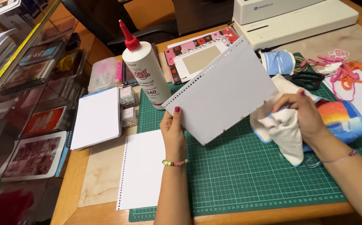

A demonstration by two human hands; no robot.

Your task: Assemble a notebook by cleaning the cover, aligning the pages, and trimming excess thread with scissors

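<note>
My left hand (172, 131) holds a grey punched cover board (220, 91) by its lower left edge, tilted up above the green cutting mat (247, 179). A row of small holes runs along the board's upper edge. My right hand (302, 114) is closed on a white cloth (285, 133), bunched just off the board's right edge. A colourful orange and blue towel (343, 118) lies under and behind that hand. A white punched sheet (141, 171) lies flat on the mat's left edge, below my left hand.
A white glue bottle with a red nozzle (145, 68) stands behind the board. A lined notepad (97, 117), a clear plastic box (104, 75) and small boxes lie left. Black scissors (308, 80), pink and orange ribbons (347, 73), a patterned frame card (197, 52) and a white binding machine (293, 18) sit at the back.
</note>
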